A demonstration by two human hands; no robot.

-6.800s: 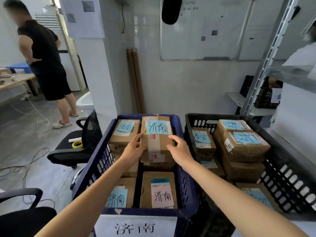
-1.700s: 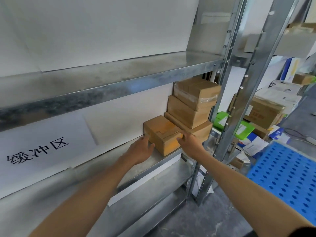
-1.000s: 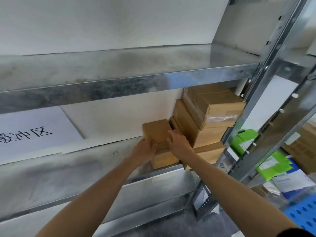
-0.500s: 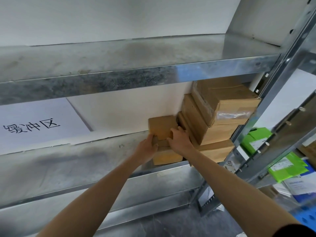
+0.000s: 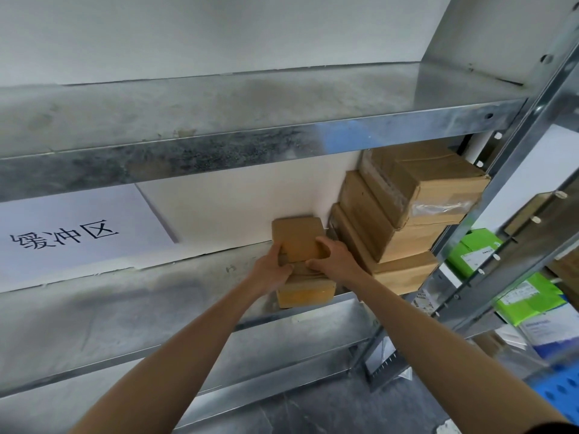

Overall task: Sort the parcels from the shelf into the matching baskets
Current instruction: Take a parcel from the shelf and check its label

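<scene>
Head view showed the left hand (image 5: 272, 271) and right hand (image 5: 336, 262) curled round a small cardboard parcel (image 5: 297, 239) at the front edge of the shelf (image 5: 125, 308). Three stacked parcels (image 5: 407, 214) sat just beside it, unsorted, so plenty probably remained; no baskets were visible.

Soft even light, wide-angle bending, blurred edges.
</scene>
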